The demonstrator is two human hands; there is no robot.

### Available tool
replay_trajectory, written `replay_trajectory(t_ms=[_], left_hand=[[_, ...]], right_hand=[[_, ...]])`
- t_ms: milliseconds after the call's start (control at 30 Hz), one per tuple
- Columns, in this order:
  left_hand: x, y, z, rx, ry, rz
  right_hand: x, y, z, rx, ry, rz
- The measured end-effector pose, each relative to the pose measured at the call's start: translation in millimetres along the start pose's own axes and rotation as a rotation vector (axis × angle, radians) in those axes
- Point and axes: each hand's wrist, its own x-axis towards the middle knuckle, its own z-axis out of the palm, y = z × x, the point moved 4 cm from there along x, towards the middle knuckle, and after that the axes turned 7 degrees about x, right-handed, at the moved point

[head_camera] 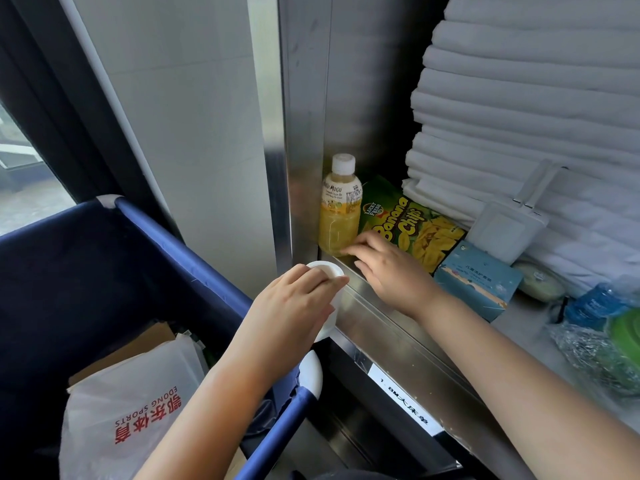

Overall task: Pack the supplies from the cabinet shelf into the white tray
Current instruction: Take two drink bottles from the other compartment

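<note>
Nothing appears packed yet, as far as I can judge. Every supply in view sits on the cabinet shelf (398,327), and the one white piece that may be the white tray (327,268) shows no load. It is mostly hidden, so I cannot be sure it is the tray.

The juice bottle (341,209) stands upright in the shelf's corner, touching the tips of the right hand (391,271). That hand's fingers (348,251) are stretched forward and only lightly bent. They meet the bottle's base without wrapping it, so no grasp is formed. The banana chips bag (415,230) lies just beyond the knuckles, partly under them. A blue box (478,278) sits just beside the wrist.

Farther out from the fingers are a white plastic container (505,230), blue packets (595,303) and a green item (627,334). All of these are untouched, and a stack of folded linen (519,98) rises behind them.

The left hand (294,303) has its fingers curled over the white tray's rim, holding it against the shelf's front edge — just short of the right fingertips. A navy cart bag (104,271) hangs below that hand with a printed plastic bag (138,410) inside.

The bottle looks like the first pick — the whole row is left to do.
</note>
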Motion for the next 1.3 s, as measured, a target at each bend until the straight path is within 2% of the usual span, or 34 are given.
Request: replay_trajectory(t_ms=[433, 567, 700, 900, 1000, 1133, 1300], left_hand=[[1, 3, -3, 0.010, -0.014, 0.009], [0, 0, -6, 0.005, -0.007, 0.006], [1, -3, -6, 0.012, 0.003, 0.002], [9, -2, -7, -0.028, 0.028, 0.022], [21, -4, -9, -0.051, 0.060, 0.025], [48, 4, -7, -0.084, 0.106, 0.074], [75, 32, 1, -0.192, 0.103, 0.198]], right_hand=[[23, -2, 12, 0.015, -0.076, -0.011], [23, -1, 6, 0.059, -0.026, -0.014], [16, 5, 1, -0.027, 0.051, -0.007], [16, 7, -1, -0.049, -0.052, 0.056], [0, 8, -18, 0.052, 0.024, 0.188], [-36, -3, -32, 0.526, -0.019, 0.375], [-72, -8, -57, 0.471, 0.066, 0.418]])
